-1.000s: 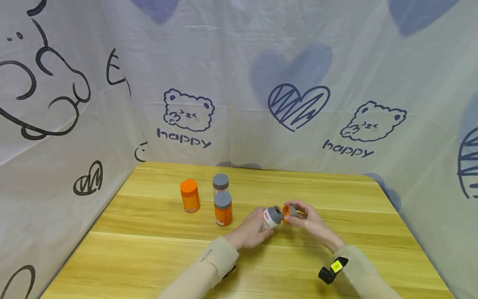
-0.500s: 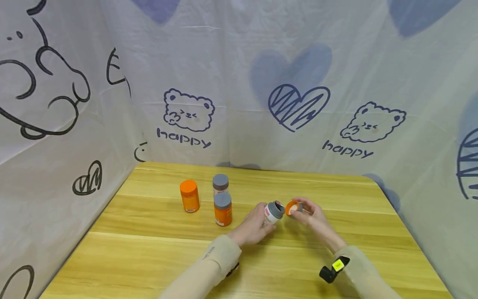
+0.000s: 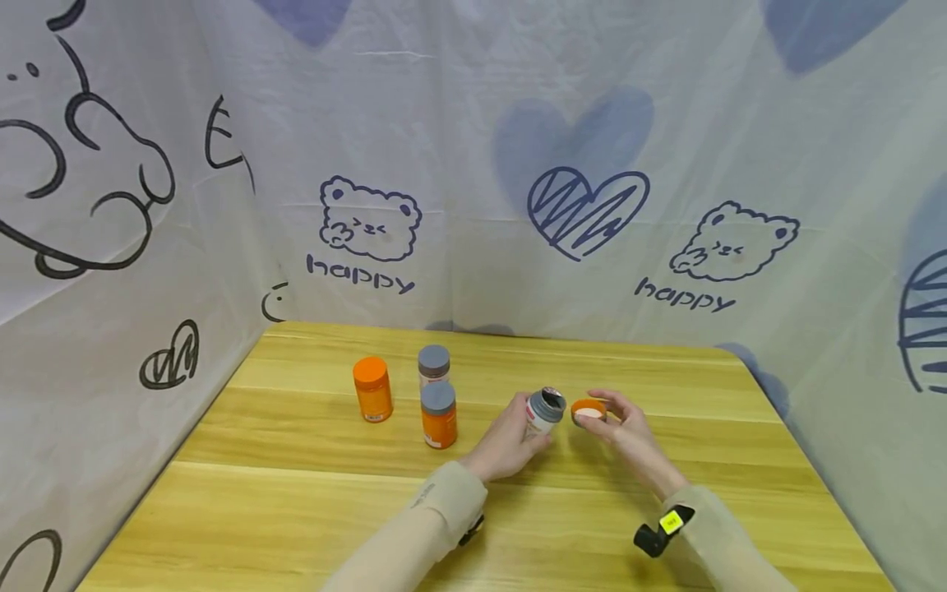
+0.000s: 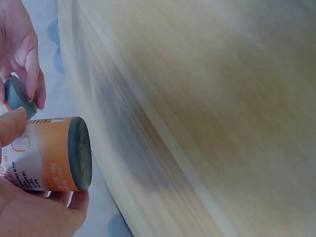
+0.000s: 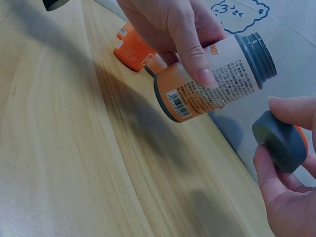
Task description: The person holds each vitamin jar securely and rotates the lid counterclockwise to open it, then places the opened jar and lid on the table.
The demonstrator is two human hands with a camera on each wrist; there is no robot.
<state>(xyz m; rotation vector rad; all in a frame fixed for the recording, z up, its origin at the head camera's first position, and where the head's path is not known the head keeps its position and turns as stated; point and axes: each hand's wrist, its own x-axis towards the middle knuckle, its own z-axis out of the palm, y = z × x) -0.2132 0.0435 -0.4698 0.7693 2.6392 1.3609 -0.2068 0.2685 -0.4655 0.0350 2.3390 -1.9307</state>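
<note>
My left hand [image 3: 509, 444] grips a white-and-orange pill bottle [image 3: 541, 415] with a grey neck, held above the table. The bottle leans, its uncapped mouth pointing up and toward the right. In the right wrist view, the thumb lies across the printed label of the bottle [image 5: 212, 84], and the screw threads show. Between thumb and fingers, my right hand [image 3: 629, 432] pinches a grey bottle cap [image 5: 280, 140] with an orange inside. The cap is apart from the bottle, just right of its mouth, and something pale shows inside it in the head view.
Left of the hands stand an orange jar [image 3: 373, 393] with an orange lid, an orange jar [image 3: 440, 423] with a grey lid, and a grey-lidded bottle [image 3: 434, 360] partly hidden behind it. A printed curtain [image 3: 473, 247] hangs behind the wooden table [image 3: 281, 510].
My left hand has turned the bottle more upright. The cap in my right hand has moved right, away from the bottle's mouth, and its inside has tipped upward.
</note>
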